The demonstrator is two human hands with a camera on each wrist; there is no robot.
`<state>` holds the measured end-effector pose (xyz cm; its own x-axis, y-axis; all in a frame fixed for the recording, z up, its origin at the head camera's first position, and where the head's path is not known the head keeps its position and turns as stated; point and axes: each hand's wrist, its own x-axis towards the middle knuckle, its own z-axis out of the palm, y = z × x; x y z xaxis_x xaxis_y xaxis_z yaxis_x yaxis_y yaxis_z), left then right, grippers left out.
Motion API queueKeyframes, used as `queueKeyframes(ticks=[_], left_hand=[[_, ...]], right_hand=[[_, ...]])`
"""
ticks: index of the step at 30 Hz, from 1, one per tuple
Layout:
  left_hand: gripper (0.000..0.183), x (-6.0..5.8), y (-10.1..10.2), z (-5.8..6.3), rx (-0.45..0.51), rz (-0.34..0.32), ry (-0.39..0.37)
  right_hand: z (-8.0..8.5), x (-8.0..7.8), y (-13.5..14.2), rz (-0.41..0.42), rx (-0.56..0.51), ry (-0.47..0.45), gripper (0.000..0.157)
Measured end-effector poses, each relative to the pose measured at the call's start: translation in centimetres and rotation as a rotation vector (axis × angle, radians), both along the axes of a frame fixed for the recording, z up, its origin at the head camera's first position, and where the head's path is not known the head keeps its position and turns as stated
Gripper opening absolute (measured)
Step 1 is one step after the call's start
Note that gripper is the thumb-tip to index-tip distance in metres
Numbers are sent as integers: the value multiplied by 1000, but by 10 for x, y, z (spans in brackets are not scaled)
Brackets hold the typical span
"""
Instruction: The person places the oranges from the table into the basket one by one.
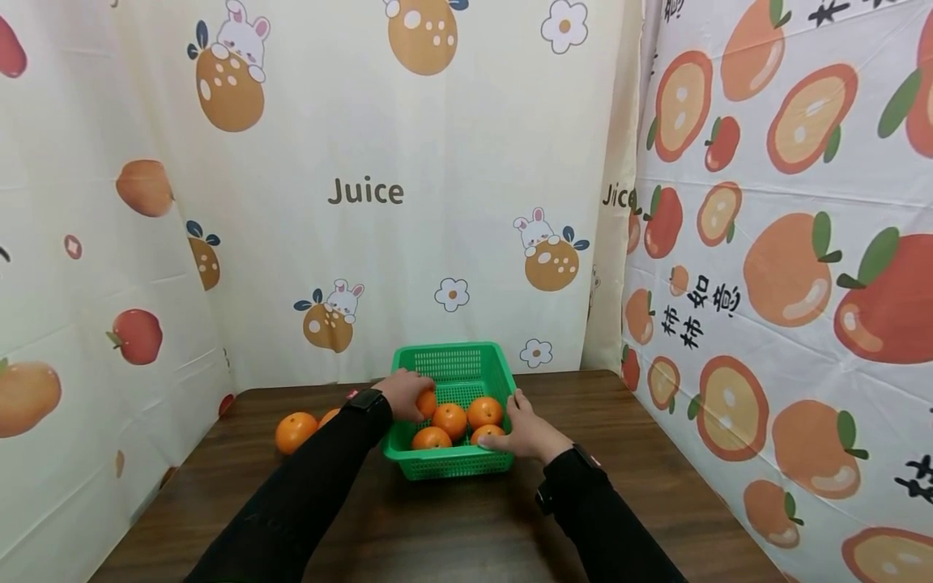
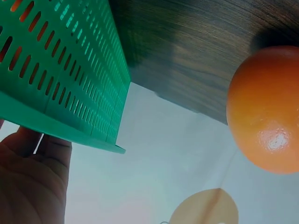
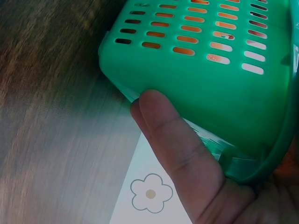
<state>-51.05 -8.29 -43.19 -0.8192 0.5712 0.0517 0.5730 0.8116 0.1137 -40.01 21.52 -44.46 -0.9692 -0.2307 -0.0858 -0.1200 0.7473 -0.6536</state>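
A green plastic basket (image 1: 455,468) with slotted walls stands on the table, several oranges (image 1: 449,420) inside it. My left hand (image 1: 403,394) reaches over its left rim, fingers curled round an orange (image 1: 427,402) above the basket's left part. In the left wrist view the left hand (image 2: 35,179) shows beyond the rim, and the orange it holds is hidden. My right hand (image 1: 538,431) grips the basket's right side, thumb over the rim by the front right orange (image 1: 487,436). Seen from the right wrist, fingers (image 3: 180,149) lie along the outer wall.
Left of the basket, an orange (image 1: 295,432) sits on the dark wooden table (image 1: 437,534); a second orange (image 1: 330,416) is partly hidden behind my left sleeve. Fruit-printed curtains (image 1: 466,202) hang close behind the table and along both sides.
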Motion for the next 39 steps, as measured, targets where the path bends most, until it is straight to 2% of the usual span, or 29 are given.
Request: queueKeyframes(ticks=[9,16,30,39], left_hand=[[61,2,5,-6,-83,32,92],[54,7,5,-5,-78,16,81],[59,3,9,-11,-165,23,96],[53,5,14,-10,-172,14,101]], right_hand=[[-3,-2,-1,6,32,0,118],[-5,-2,-3,-2,34,15,114],[-5,-1,-3,-6,35,9,113],[-2,3,0,-15,22,23,113]])
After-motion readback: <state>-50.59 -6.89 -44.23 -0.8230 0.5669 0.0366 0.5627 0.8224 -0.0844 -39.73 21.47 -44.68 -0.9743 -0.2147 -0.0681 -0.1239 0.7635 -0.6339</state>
